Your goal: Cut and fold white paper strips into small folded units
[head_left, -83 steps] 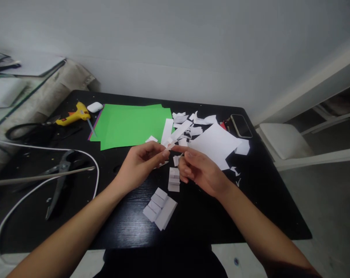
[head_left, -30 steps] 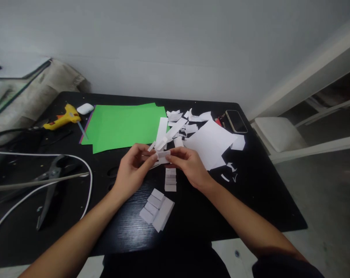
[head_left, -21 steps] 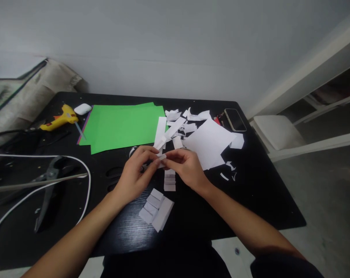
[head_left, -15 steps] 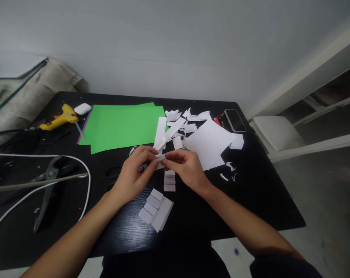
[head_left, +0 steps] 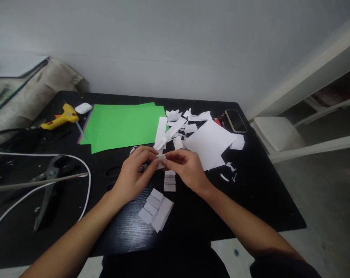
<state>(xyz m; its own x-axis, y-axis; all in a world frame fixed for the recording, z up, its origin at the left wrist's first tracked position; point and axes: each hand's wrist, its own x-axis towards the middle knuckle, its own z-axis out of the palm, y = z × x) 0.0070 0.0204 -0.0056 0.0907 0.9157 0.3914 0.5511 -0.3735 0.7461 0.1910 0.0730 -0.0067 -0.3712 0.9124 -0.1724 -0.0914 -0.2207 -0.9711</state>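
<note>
Between my two hands is a small white paper piece (head_left: pixel 161 162), pinched from both sides above the dark table. My left hand (head_left: pixel 136 170) has thumb and forefinger closed on its left end. The fingertips of my right hand (head_left: pixel 186 166) grip its right end. Just below them lies a folded paper strip (head_left: pixel 169 182) with crosswise creases, its top partly covered by the hands. Nearer to me rest several folded white paper pieces (head_left: pixel 156 210), some overlapping. Beyond my fingers, loose white strips (head_left: pixel 161 130) lie across one another.
Green sheets (head_left: pixel 125 125) lie at the back left beside a yellow glue gun (head_left: pixel 62 117) and a white case (head_left: pixel 84 108). Large scissors (head_left: pixel 49 189) and a white cable (head_left: pixel 89 181) are at left. White sheets (head_left: pixel 211 143) and a phone (head_left: pixel 235 121) lie at right.
The view has shifted very slightly. Both hands keep the same pinch on the paper piece, and nothing on the table has visibly moved.
</note>
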